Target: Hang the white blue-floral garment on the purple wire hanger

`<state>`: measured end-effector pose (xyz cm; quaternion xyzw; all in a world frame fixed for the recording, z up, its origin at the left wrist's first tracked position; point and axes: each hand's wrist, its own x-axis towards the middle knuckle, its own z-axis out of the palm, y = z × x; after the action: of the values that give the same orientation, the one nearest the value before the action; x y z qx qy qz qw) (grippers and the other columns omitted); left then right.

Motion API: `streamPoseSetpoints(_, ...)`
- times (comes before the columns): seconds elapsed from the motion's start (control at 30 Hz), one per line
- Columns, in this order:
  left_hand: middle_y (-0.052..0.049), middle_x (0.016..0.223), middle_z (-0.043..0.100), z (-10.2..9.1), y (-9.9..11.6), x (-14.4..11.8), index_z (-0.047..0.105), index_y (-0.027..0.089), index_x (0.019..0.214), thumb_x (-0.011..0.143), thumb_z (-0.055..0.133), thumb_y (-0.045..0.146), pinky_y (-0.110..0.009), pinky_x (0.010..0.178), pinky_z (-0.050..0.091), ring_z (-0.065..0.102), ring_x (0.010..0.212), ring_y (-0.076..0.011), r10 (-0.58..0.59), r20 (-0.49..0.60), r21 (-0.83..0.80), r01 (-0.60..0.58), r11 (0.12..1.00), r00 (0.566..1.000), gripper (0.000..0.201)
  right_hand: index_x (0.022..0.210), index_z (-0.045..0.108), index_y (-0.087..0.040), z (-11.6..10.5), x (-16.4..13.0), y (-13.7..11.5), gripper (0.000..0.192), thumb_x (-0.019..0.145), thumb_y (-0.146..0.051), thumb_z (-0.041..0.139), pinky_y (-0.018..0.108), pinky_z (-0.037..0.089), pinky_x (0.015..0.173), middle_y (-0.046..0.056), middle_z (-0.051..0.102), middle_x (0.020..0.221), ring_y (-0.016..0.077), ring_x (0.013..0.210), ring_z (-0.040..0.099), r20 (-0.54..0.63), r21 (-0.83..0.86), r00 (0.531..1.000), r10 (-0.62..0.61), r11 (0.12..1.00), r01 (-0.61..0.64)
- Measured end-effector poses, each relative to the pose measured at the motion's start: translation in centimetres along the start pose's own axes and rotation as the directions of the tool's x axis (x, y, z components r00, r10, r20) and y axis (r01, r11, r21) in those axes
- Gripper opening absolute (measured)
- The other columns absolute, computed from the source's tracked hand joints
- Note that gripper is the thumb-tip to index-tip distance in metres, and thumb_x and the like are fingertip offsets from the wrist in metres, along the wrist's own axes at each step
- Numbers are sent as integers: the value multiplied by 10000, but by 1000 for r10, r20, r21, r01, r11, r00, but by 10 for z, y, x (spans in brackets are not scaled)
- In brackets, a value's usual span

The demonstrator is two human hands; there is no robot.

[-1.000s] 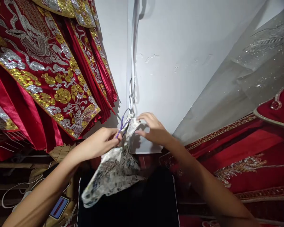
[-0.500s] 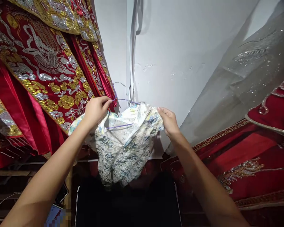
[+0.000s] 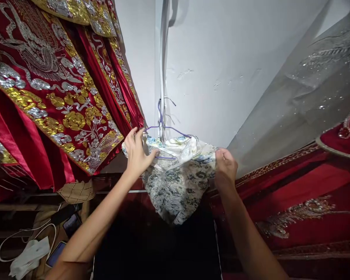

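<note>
White wall (image 3: 210, 54) across the far side; red embroidered costume (image 3: 76, 101) hanging at left, red beaded dress (image 3: 303, 182) at right. Patterned shirt (image 3: 177, 182) in the middle, between the hands, its open neck holding the lower bar of the purple hanger (image 3: 167, 158), whose right arm enters the collar. Left hand (image 3: 138, 153), thumb and fingers apart, against the shirt's left shoulder, hiding part of it; whether it grips cannot be told. Right hand (image 3: 226, 165) closed on the right sleeve. Near left, crumpled white cloth (image 3: 30, 256) beside a phone (image 3: 56, 254)
</note>
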<state>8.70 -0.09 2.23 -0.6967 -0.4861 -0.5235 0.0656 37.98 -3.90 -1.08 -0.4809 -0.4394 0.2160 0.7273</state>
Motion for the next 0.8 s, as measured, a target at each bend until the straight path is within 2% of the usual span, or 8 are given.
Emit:
streamPoseSetpoints(0.1,-172,1385,459,18,-19,-21,440,209,1383,749,762,317,-486,1075,371,453,1283,-324,-210,-143,-208,178,962,967,720,901,660,-184,12,10,9,360,834,-537,671,240,448,562,-7,632,709,132,603,568,-40,97,998,50,994,-46)
streamPoseSetpoints(0.2,-93,1138,608,25,-28,-30,561,198,1190,779,680,206,-330,913,487,610,1023,-209,-452,-145,-546,309,778,880,428,925,663,-171,13,17,19,385,828,-544,670,260,475,611,13,652,761,146,656,601,-55,83,995,81,994,-76)
streamPoseSetpoints(0.37,-25,934,694,7,-8,-59,678,187,1005,717,686,187,-207,655,486,638,763,-131,-703,221,-839,500,216,676,289,1149,576,-192,6,-32,58,451,816,-473,695,323,508,816,53,635,1006,189,926,632,-395,-44,917,-52,998,37)
streamPoseSetpoints(0.43,-15,911,706,-7,6,-74,700,198,1042,694,698,174,-191,611,477,646,735,-124,-722,338,-853,521,37,604,348,1088,569,-202,11,-70,74,393,844,-500,647,326,514,769,53,614,972,191,862,620,-468,-69,883,28,995,-69)
streamPoseSetpoints(0.5,-12,885,713,-20,18,-85,720,205,1043,693,707,170,-193,639,496,666,775,-137,-713,378,-849,528,-13,591,353,993,582,-205,25,-104,83,375,848,-549,623,319,507,667,32,603,826,183,713,593,-331,-9,911,245,965,-263)
streamPoseSetpoints(0.57,-24,922,729,-29,26,-89,734,209,1039,699,708,174,-212,706,524,687,863,-168,-688,395,-842,539,-7,608,343,911,603,-207,48,-125,83,393,831,-591,631,312,482,597,32,605,736,183,635,572,30,9,913,406,914,-406)
streamPoseSetpoints(0.67,-43,1036,737,-35,32,-88,741,212,1055,712,700,177,-240,758,543,695,958,-204,-663,405,-835,550,12,630,347,739,612,-209,87,-127,73,505,861,-691,521,314,421,522,55,609,631,186,553,552,442,-109,740,507,849,-516)
streamPoseSetpoints(0.8,-49,1052,739,-41,30,-87,729,212,1098,759,691,197,-258,796,548,700,976,-211,-640,411,-828,559,34,649,341,578,570,-210,117,-114,70,517,890,-617,505,310,378,514,50,596,546,168,489,521,545,-367,578,608,792,-487)
